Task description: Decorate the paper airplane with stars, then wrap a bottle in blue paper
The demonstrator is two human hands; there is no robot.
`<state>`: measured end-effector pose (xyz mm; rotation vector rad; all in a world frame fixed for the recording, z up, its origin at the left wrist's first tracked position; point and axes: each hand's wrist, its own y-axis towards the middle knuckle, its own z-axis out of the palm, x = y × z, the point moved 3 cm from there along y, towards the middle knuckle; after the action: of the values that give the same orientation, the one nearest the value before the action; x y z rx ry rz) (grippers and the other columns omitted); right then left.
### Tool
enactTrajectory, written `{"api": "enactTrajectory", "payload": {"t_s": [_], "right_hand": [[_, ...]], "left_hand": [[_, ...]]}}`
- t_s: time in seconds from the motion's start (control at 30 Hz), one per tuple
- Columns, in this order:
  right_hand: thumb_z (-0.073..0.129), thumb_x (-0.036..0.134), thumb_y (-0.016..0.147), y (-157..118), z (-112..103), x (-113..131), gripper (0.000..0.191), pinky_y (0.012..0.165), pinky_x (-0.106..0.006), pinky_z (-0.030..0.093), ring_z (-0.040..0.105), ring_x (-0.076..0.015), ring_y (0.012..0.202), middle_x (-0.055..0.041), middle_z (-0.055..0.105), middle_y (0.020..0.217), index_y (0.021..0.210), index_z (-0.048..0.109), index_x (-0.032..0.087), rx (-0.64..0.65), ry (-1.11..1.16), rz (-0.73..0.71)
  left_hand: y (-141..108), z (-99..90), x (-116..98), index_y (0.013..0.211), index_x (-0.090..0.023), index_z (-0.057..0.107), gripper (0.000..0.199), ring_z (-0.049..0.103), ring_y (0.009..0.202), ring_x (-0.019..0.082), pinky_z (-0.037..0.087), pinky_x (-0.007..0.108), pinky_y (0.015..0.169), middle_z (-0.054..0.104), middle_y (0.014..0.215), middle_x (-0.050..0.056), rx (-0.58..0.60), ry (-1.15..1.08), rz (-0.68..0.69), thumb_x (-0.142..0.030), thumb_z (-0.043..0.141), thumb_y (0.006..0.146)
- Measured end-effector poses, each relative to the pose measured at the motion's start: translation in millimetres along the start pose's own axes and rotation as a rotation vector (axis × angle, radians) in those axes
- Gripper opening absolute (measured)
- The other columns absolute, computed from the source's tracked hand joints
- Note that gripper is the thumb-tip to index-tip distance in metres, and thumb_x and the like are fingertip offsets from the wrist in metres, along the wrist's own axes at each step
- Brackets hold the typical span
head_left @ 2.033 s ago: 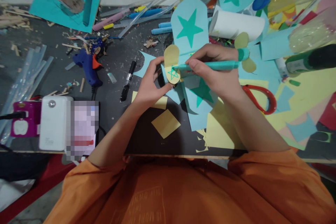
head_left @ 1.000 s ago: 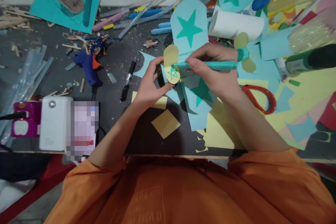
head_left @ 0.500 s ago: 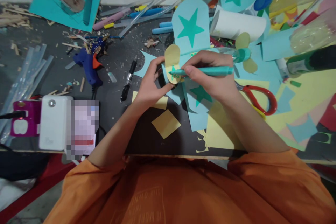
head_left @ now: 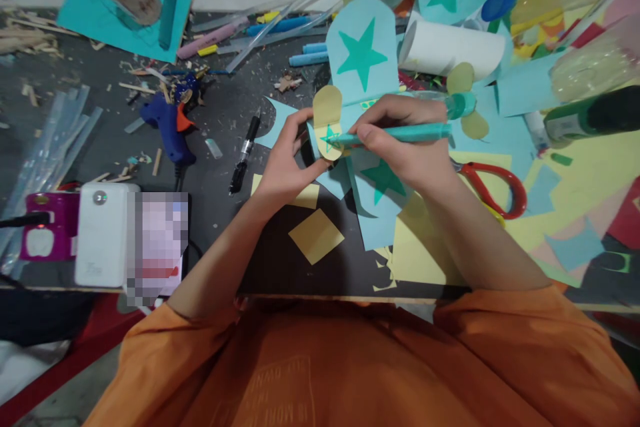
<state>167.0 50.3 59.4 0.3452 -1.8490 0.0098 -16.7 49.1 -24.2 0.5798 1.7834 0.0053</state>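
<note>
We clasp the pen (head_left: 417,133) between thumb and fingers of our right hand (head_left: 413,150), its long axis nearly level across the view, nib pointing left at the star (head_left: 329,138) on the card (head_left: 327,107). Our left hand (head_left: 290,163) grasps the card over the table (head_left: 280,260), its long axis running away from us.

A single camera sits on the person's head, peering forward and steeply down over the orange shirt (head_left: 350,363) at the table (head_left: 277,267), close enough that the left hand (head_left: 287,167) and right hand (head_left: 415,155) fall mid-view, wide enough to catch the table's front edge (head_left: 320,297).
</note>
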Motion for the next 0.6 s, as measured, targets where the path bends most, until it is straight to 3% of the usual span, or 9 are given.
{"api": "enactTrajectory", "payload": {"t_s": [0.33,0.6], "right_hand": [[0.068,0.042,0.085,0,2,1,0.026,0.062,-0.034,0.052,0.060,-0.0176,0.066,-0.0018,0.064,0.069,0.067,0.062,0.025,-0.001,-0.003,0.013],[0.068,0.029,0.077,4,-8,-4,0.017,0.053,-0.032,0.048,0.059,-0.0159,0.056,0.0010,0.068,0.061,0.061,0.063,0.028,-0.139,0.022,-0.028]], "left_hand": [[0,0.0,5,0.141,-0.035,0.036,0.067,0.049,0.140,0.031,0.046,0.048,0.116,0.050,0.145,0.007,0.011,-0.009,-0.012,-0.059,0.067,0.087],[0,-0.2,4,0.140,-0.034,0.036,0.067,0.051,0.139,0.031,0.047,0.047,0.116,0.051,0.144,0.008,0.006,0.002,0.007,-0.059,0.068,0.087]]}}
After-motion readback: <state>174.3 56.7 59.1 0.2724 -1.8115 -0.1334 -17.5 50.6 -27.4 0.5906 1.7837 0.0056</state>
